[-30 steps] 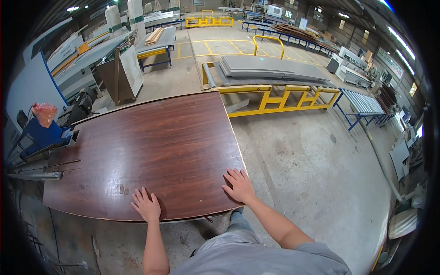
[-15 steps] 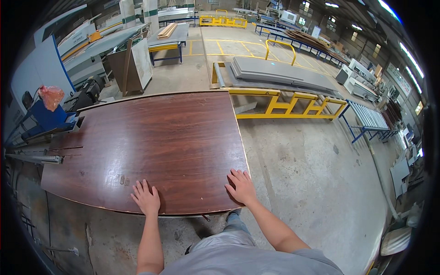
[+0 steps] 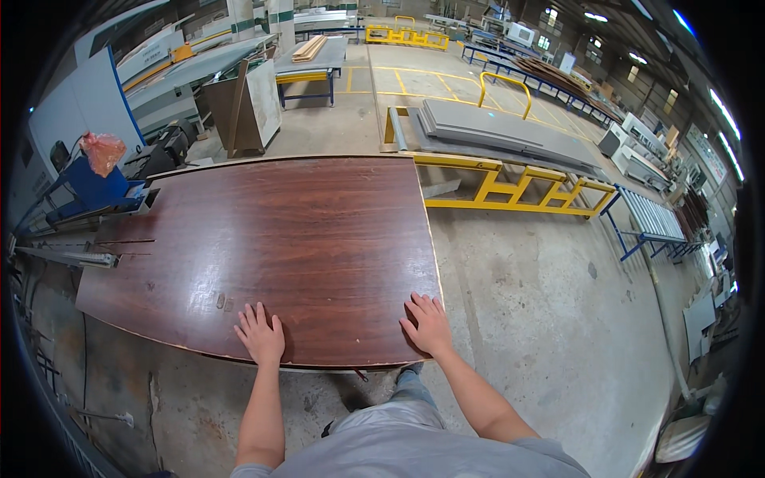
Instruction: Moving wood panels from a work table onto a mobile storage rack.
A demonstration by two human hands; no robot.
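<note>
A large reddish-brown wood-grain board [image 3: 319, 239] lies flat in front of me, its edges chipped and pale. My left hand [image 3: 261, 334] rests on it close to the near edge, palm down with the fingers spread. Toward the near right corner, my right hand [image 3: 428, 325] also lies flat, fingers a little apart, beside the right edge. Neither hand grips anything. Two narrow slots run into the board at its left side, next to a metal rail [image 3: 72, 256]. What supports the board underneath is mostly hidden.
Beyond the board's far right corner, a yellow-framed cart [image 3: 510, 187] carries stacked grey panels [image 3: 502, 127]. A roller conveyor [image 3: 649, 213] stands farther right. At the left are a blue machine part [image 3: 96, 187] with a reddish plastic bag [image 3: 103, 153] and an upright brown cabinet [image 3: 239, 107].
The whole scene has shifted slightly to the right in view, as my head turned a little left. Both hands stay flat on the board in nearly the same places.
</note>
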